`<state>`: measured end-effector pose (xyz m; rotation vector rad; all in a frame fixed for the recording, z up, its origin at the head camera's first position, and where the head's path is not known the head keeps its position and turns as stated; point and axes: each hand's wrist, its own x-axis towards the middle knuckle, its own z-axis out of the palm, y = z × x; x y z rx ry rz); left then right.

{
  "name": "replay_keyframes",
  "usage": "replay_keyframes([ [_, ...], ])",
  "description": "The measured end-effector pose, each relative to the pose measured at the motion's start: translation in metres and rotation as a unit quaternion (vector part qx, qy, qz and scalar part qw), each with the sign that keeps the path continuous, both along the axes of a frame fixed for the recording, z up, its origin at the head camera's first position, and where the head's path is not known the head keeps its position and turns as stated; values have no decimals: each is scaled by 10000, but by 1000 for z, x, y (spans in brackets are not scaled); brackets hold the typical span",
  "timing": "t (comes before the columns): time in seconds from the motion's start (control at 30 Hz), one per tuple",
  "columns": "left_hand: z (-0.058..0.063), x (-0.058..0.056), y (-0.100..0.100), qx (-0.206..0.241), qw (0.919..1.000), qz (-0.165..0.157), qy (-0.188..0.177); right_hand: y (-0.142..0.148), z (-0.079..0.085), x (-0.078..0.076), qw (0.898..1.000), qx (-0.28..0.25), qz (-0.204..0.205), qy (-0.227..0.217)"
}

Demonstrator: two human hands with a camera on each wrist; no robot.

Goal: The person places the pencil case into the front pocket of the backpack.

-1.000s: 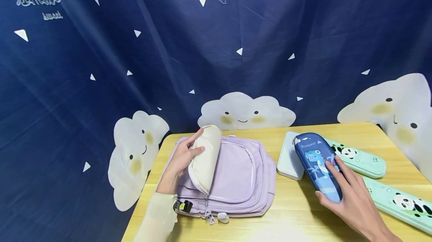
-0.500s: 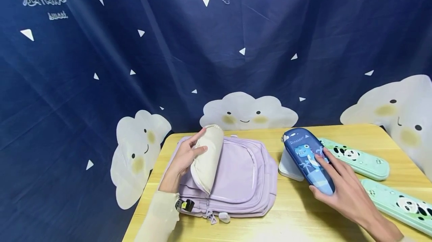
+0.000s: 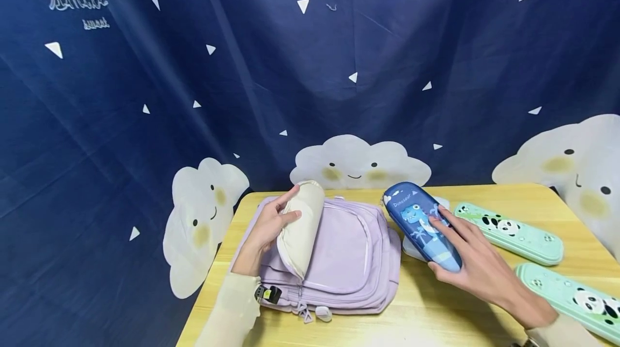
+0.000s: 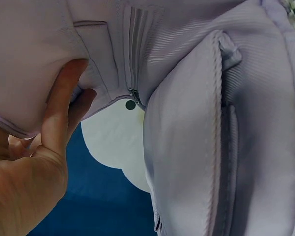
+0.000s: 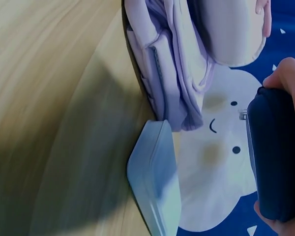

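Observation:
A lilac backpack (image 3: 341, 250) lies on the wooden table with its front pocket unzipped. My left hand (image 3: 266, 228) grips the pocket's flap (image 3: 305, 228), folded back so that its cream lining shows. In the left wrist view, the fingers (image 4: 61, 108) curl over the flap's edge beside the pocket's inner panel (image 4: 182, 142). To the right of the backpack, my right hand (image 3: 477, 263) holds a blue dinosaur pencil case (image 3: 418, 220) across its width, raised above the table. Its dark side (image 5: 275, 152) faces the right wrist camera, between thumb and fingers.
Partly behind the blue case, a pale blue flat case (image 5: 155, 182) lies on the table (image 3: 436, 314) near the backpack. Two mint panda pencil cases, one farther back (image 3: 513, 233) and one nearer (image 3: 576, 301), lie to the right. A navy curtain (image 3: 271, 67) hangs behind.
The right hand has carried the blue pencil case leftward, nearer the backpack. The left hand keeps its hold on the flap. The view has shifted slightly.

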<state>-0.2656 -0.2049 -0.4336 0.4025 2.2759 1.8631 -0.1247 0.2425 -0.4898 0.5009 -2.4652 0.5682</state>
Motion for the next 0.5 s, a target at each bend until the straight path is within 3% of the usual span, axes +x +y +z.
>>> replay_keyframes([
  [0.5,-4,-2,1,-42,10000,-11,-8,-30,0,-25,9920,656,1074,-137],
])
